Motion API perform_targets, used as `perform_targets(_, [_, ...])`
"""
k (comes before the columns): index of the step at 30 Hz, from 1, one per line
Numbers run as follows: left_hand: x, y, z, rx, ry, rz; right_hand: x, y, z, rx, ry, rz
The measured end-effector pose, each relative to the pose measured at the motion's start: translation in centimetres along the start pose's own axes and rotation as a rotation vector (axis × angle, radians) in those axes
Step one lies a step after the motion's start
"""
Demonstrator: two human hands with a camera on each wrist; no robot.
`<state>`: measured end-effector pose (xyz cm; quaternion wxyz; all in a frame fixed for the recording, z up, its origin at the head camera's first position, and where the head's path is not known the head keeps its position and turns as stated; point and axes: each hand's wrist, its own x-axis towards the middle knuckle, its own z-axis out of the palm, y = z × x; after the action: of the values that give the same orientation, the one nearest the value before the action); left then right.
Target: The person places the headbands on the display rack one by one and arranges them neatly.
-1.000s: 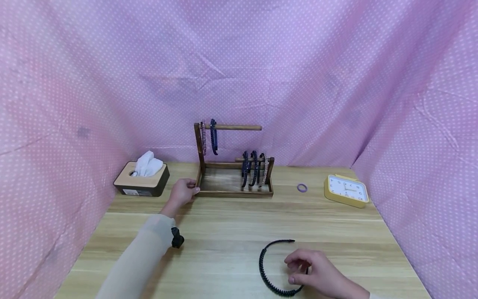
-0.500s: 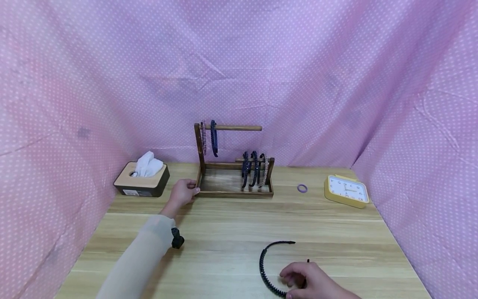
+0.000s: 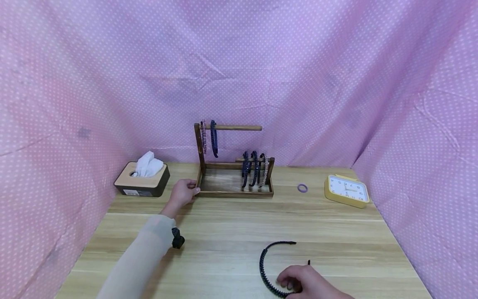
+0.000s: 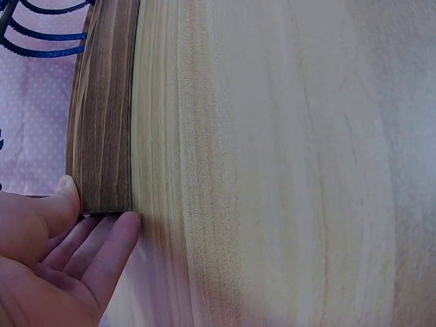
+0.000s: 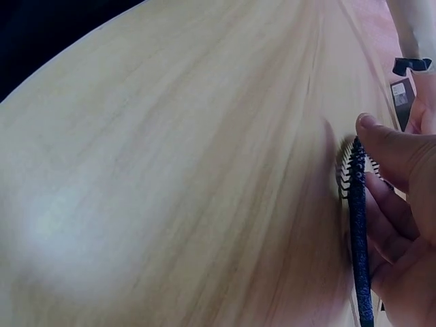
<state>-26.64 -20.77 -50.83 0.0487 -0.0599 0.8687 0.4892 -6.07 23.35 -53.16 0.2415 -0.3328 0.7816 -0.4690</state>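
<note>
A black headband with a toothed comb-like band lies on the table near the front. My right hand is over its near side, with thumb and curled fingers closing round the band; in the right wrist view the headband runs between thumb and fingers. The lower part of that hand is cut off in the head view. My left hand grips the left front corner of a wooden headband rack, thumb on one side and fingers on the other. Several dark and pinkish headbands hang from the rack's two rods.
Left of the rack stands a tissue box with a tissue sticking out. A purple ring lies right of the rack, and a yellow clock lies farther right. Pink dotted cloth surrounds the wooden table at back and sides.
My right hand has come nearer and a little left along the black headband, closing round its near side. The headband has barely shifted. My left hand stays on the rack's corner.
</note>
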Motion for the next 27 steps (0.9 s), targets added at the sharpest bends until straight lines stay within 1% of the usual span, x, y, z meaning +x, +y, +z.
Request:
perform_targets(5, [0.0,0.0,0.0,-0.005,-0.003,0.005,0.3,-0.3,0.2,-0.056,-0.002,0.004])
perform_targets(13, [0.1,-0.2,0.0,-0.008,0.005,0.005,0.7,-0.6,0.4,-0.11,0.005,0.02])
perform_targets(16, [0.1,-0.2,0.0,0.001,0.005,0.017,0.9,-0.7,0.6,-0.175,0.023,-0.002])
perform_targets(22, [0.2,-0.1,0.0,0.007,0.009,0.017,1.1,-0.8,1.1,-0.306,0.071,-0.042])
perform_targets(27, [0.0,0.0,0.0,-0.002,0.01,0.005,1.1,-1.0,1.1,-0.296,0.095,-0.032])
